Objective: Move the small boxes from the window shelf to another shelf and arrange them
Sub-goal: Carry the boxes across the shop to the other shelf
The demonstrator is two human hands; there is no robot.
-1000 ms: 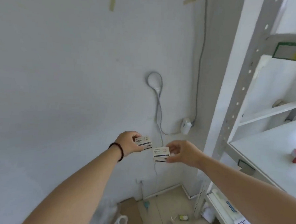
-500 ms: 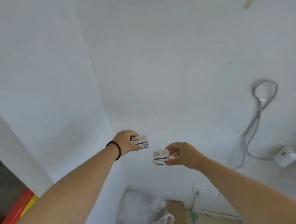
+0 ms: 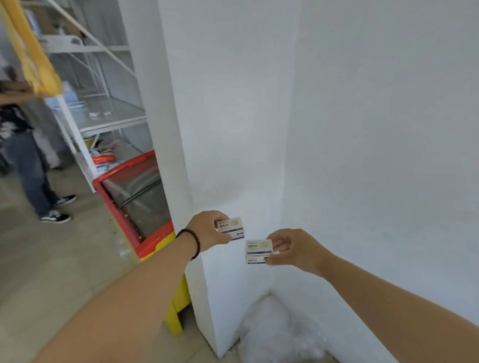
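Note:
My left hand (image 3: 207, 230), with a dark bead bracelet at the wrist, pinches one small white box with a blue stripe (image 3: 231, 228). My right hand (image 3: 293, 250) holds a second small white box (image 3: 259, 251) of the same kind, slightly lower and to the right. Both boxes hang in mid-air in front of a white wall corner, a short gap between them. A white metal shelf rack (image 3: 105, 110) stands far off at the upper left.
A white pillar (image 3: 173, 157) juts out ahead. A red and yellow chest freezer (image 3: 139, 203) sits left of it. Another person (image 3: 16, 132) stands at the far left on the concrete floor. A white plastic bag (image 3: 277, 334) lies in the corner.
The view has swung left: the cable, wall plug and right-hand shelf are gone, and the pillar, freezer, person and far rack have come in. Both hands still hold their boxes the same way.

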